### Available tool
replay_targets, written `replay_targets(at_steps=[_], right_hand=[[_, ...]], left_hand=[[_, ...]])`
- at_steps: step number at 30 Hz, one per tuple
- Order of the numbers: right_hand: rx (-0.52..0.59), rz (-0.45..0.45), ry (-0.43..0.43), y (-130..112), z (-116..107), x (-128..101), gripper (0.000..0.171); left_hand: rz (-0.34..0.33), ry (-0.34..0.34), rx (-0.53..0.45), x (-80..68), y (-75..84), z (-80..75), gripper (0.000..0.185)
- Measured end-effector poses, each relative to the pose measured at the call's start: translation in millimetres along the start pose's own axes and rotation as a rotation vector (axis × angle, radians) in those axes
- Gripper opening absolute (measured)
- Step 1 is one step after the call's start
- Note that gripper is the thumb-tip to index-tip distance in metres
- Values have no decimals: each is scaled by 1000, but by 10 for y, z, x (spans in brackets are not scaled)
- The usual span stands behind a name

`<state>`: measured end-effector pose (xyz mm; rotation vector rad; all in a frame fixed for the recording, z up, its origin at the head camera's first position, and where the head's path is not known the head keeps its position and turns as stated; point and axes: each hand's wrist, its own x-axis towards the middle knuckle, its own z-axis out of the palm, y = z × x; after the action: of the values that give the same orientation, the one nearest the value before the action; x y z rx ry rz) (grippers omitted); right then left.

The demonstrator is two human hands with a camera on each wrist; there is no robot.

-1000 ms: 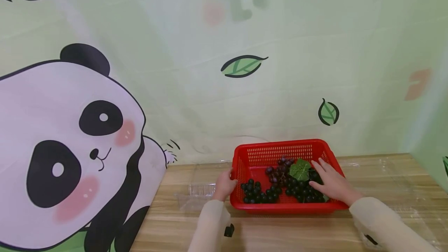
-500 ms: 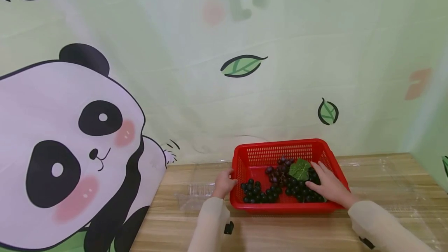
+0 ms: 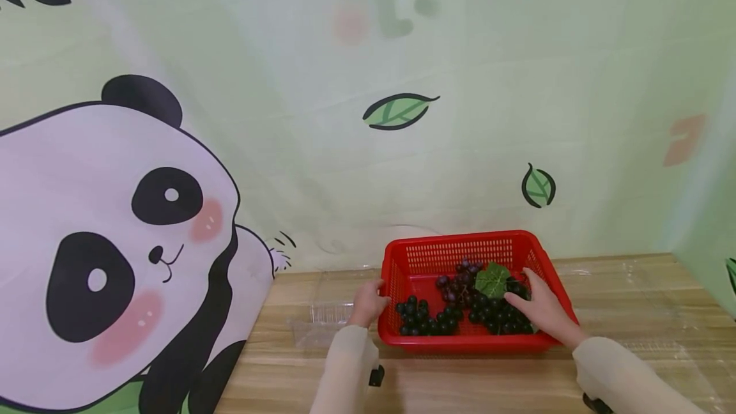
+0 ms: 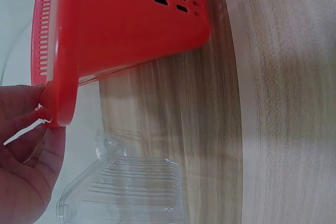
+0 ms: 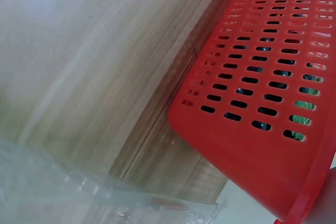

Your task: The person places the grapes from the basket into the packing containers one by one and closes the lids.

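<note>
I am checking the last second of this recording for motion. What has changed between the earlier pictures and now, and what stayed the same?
Little changed. The right hand drew slightly back toward the near right side of the red basket, its fingers now curling onto the dark grapes beside the green leaf. The left hand stayed gripping the basket's left rim. The basket, the grapes and the clear plastic box did not move.

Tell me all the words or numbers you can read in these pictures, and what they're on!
Black letters on the panda backdrop, top left corner: cut off by the picture's edge, so they cannot be read whole.
Faint grey sign at the top middle of the backdrop: too blurred to read.
Red basket, grapes, clear plastic box and table: no writing seen.
</note>
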<state>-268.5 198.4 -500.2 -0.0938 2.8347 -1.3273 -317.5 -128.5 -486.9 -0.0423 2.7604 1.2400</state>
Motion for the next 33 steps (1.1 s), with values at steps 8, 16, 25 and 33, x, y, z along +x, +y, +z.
replay_targets(at_steps=[8,16,25,33], right_hand=[[78,115,-26,-7,-28,40,91],[158,206,-49,-15,-28,103,93],[253,299,-10,-46,45,212,95],[353,345,30,-71,66,288,98]], left_hand=[[22,7,13,-1,-21,4,44],[5,10,0,-8,4,8,44],[12,17,15,1,3,-17,43],[17,23,12,-9,5,-5,42]])
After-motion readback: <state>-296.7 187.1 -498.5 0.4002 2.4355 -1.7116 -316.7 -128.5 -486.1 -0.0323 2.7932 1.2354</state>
